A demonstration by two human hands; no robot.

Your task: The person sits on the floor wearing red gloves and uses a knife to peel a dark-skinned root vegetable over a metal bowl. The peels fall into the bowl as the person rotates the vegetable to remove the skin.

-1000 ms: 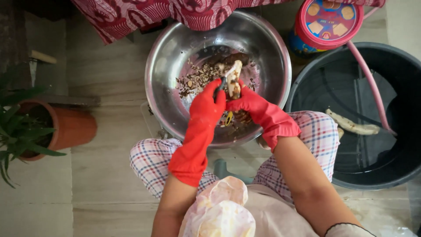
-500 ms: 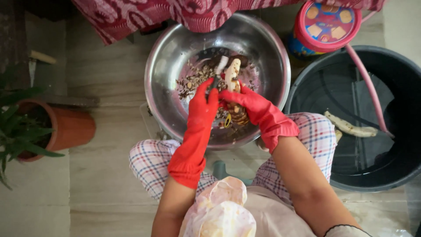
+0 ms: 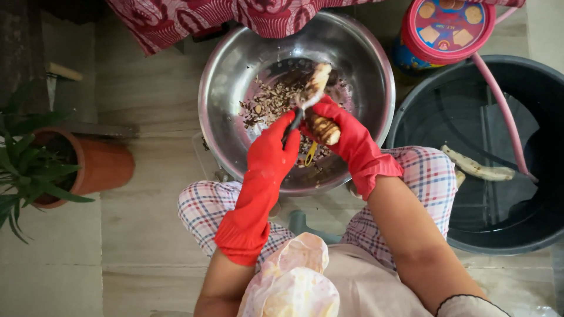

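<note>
- At the far left a terracotta pot (image 3: 100, 167) lies tilted on the floor (image 3: 141, 235), with a green-leaved plant (image 3: 26, 170) growing out of it toward the left edge.
- The steel bowl (image 3: 235, 76) sits in the middle, just in front of the person's knees; dark peel scraps (image 3: 267, 105) are scattered over its bottom.
- The left hand (image 3: 273, 149), in a red rubber glove, has its grip closed around a dark-handled peeler (image 3: 294, 126), whose tip touches the root.
- The root vegetable (image 3: 317, 100) is held above the bowl's centre; its long axis runs steeply, the pale peeled end pointing up and away from the person, the brown unpeeled end toward the lap.
- The right hand (image 3: 343, 132), also red-gloved, has its grip wrapped around the lower brown part of the root.
- A small yellow object (image 3: 310, 154) shows just under the hands; what it is cannot be told.
- A round tin with a pink lid (image 3: 449, 29) stands behind the bowl to the right.
- The dark bucket (image 3: 529, 240) at the right holds water; one peeled root (image 3: 479, 167) lies in it near the left wall, long axis roughly left to right, and a pink hose (image 3: 505, 117) leans across it.
</note>
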